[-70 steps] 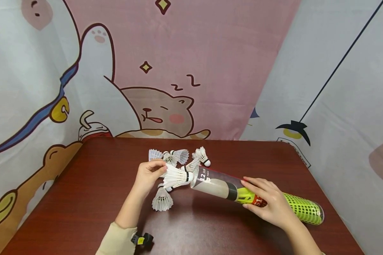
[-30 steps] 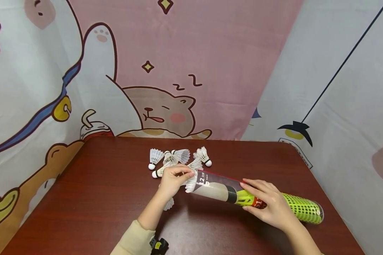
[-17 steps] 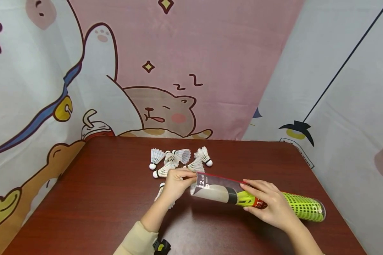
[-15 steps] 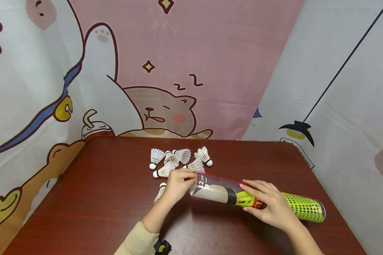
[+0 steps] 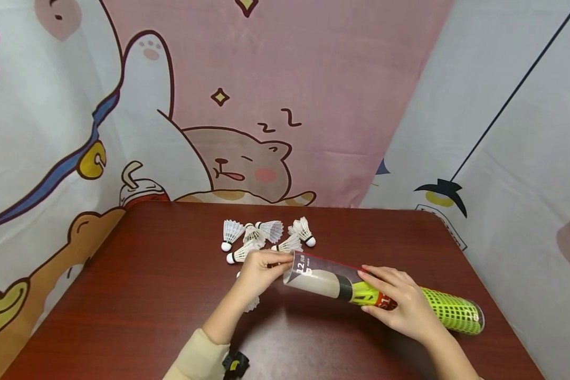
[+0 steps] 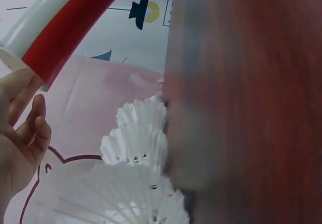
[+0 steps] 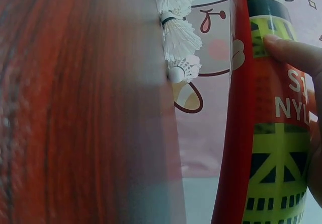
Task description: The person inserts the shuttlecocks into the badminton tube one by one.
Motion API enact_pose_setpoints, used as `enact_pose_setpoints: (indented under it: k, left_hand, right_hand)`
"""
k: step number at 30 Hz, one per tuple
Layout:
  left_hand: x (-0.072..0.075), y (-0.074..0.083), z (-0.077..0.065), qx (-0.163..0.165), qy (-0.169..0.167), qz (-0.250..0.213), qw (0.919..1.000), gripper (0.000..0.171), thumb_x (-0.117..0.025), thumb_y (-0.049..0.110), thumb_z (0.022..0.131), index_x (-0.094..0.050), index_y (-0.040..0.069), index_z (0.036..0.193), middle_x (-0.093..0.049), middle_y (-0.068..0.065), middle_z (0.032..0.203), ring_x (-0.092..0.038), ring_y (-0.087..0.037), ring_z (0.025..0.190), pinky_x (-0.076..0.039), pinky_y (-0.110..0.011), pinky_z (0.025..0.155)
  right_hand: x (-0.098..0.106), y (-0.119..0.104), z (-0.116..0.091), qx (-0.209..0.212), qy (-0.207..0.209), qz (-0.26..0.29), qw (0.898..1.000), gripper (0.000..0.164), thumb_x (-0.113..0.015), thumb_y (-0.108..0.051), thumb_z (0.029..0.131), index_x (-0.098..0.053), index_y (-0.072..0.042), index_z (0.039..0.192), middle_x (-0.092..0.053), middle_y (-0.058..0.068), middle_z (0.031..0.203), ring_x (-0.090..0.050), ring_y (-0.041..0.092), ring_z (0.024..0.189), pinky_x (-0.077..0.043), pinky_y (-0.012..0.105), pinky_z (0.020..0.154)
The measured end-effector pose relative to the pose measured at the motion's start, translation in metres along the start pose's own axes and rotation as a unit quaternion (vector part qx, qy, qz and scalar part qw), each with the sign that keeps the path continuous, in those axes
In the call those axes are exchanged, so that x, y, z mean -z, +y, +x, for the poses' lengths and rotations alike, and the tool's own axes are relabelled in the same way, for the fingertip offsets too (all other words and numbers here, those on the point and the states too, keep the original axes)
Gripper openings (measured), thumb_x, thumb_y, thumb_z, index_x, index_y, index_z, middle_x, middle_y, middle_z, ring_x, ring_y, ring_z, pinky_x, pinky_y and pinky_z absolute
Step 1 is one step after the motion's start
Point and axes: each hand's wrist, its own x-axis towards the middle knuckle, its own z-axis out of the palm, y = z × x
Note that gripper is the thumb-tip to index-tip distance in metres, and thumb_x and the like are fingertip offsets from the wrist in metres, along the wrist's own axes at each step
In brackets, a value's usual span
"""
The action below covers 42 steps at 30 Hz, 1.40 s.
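A badminton shuttlecock tube (image 5: 451, 311), clear at its mouth and printed grey, yellow-green and red, lies slanted above the table with its mouth toward the left. My right hand (image 5: 404, 306) grips it around the middle, thumb and fingers on opposite sides. My left hand (image 5: 261, 272) is at the mouth; in the left wrist view, its index and middle fingers (image 6: 22, 85) reach to the rim while the other fingers bend. No shuttlecock shows in this hand, and the printed wall hides what is inside the tube.
Several white shuttlecocks (image 5: 231, 232) lie loosely grouped on the dark red table (image 5: 161, 295) beyond my left hand. Another shuttlecock (image 5: 253, 304) is partly hidden behind the left wrist. A cartoon-print cloth (image 5: 337, 105) hangs behind the table.
The shuttlecock that my left hand held has gone into the tube's mouth and out of sight. My left hand has moved right to the rim. The right hand keeps its grip.
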Motion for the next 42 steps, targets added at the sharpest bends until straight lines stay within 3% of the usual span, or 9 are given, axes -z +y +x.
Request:
enact_pose_setpoints:
  k: [5,12,16,21,27,32,39,42]
  left_hand:
    - [0.006,0.001,0.001,-0.014,0.000,0.003,0.9999,0.013,-0.073,-0.007,0.079,-0.075,-0.004,0.091,-0.072,-0.012,0.091,-0.069,-0.021,0.087,-0.053,-0.029,0.078]
    - [0.020,-0.008,-0.002,-0.008,0.019,0.017,0.9996,0.014,-0.075,-0.005,0.077,-0.075,-0.003,0.091,-0.072,-0.012,0.087,-0.068,-0.022,0.084,-0.052,-0.045,0.071]
    - [0.032,-0.015,-0.010,-0.002,0.014,0.013,0.9998,0.015,-0.077,-0.005,0.076,-0.074,-0.003,0.090,-0.071,-0.013,0.088,-0.064,-0.027,0.079,-0.051,-0.037,0.062]
    - [0.046,-0.029,-0.023,-0.015,0.006,-0.018,0.9997,0.018,-0.076,-0.010,0.072,-0.072,-0.007,0.090,-0.068,-0.018,0.085,-0.059,-0.019,0.068,-0.047,-0.028,0.055]
    - [0.060,-0.047,-0.038,-0.028,-0.002,-0.078,0.9966,0.021,-0.074,-0.017,0.071,-0.069,-0.012,0.090,-0.064,-0.026,0.088,-0.062,-0.018,0.075,-0.049,-0.026,0.060]
    - [0.068,-0.052,-0.047,-0.030,-0.005,-0.045,0.9986,0.025,-0.076,-0.016,0.068,-0.070,-0.009,0.091,-0.065,-0.022,0.088,-0.056,-0.012,0.071,-0.046,-0.029,0.056]
    - [0.072,-0.057,-0.059,-0.018,-0.043,-0.057,0.9973,0.029,-0.077,-0.014,0.068,-0.069,-0.010,0.095,-0.063,-0.025,0.090,-0.055,-0.029,0.070,-0.048,-0.030,0.055]
    - [0.073,-0.060,-0.062,-0.010,-0.055,-0.068,0.9961,0.030,-0.077,-0.015,0.068,-0.068,-0.011,0.096,-0.061,-0.028,0.091,-0.057,-0.031,0.073,-0.048,-0.033,0.056]
  right_hand:
    - [0.002,0.000,0.000,-0.001,0.001,0.000,1.000,0.060,-0.062,-0.056,0.086,-0.062,-0.013,0.128,-0.059,0.005,0.128,-0.054,0.023,0.110,-0.027,0.024,0.100]
    - [0.004,0.002,0.000,-0.007,0.003,0.002,1.000,0.061,-0.064,-0.055,0.085,-0.062,-0.013,0.129,-0.060,0.006,0.127,-0.054,0.023,0.110,-0.027,0.024,0.100]
    - [0.005,0.001,0.001,-0.011,0.002,0.004,1.000,0.061,-0.065,-0.055,0.085,-0.062,-0.013,0.129,-0.060,0.007,0.127,-0.054,0.023,0.110,-0.027,0.024,0.100]
    - [0.005,0.000,0.002,-0.008,0.003,0.000,1.000,0.060,-0.062,-0.056,0.086,-0.062,-0.012,0.128,-0.061,0.009,0.125,-0.055,0.023,0.109,-0.027,0.024,0.100]
    - [0.004,0.000,0.001,-0.008,0.003,-0.002,1.000,0.060,-0.062,-0.056,0.086,-0.062,-0.013,0.128,-0.061,0.009,0.125,-0.055,0.023,0.109,-0.027,0.024,0.100]
    - [0.004,0.002,-0.001,-0.013,0.003,-0.001,1.000,0.061,-0.063,-0.056,0.085,-0.063,-0.013,0.128,-0.060,0.007,0.127,-0.054,0.023,0.110,-0.027,0.024,0.099]
    - [0.005,0.002,-0.001,-0.015,0.004,-0.001,1.000,0.061,-0.062,-0.057,0.086,-0.062,-0.013,0.128,-0.059,0.004,0.129,-0.054,0.023,0.110,-0.027,0.024,0.100]
    - [0.006,0.001,-0.001,-0.016,0.004,-0.001,1.000,0.061,-0.062,-0.057,0.086,-0.062,-0.013,0.129,-0.058,0.003,0.130,-0.054,0.023,0.110,-0.027,0.024,0.100]
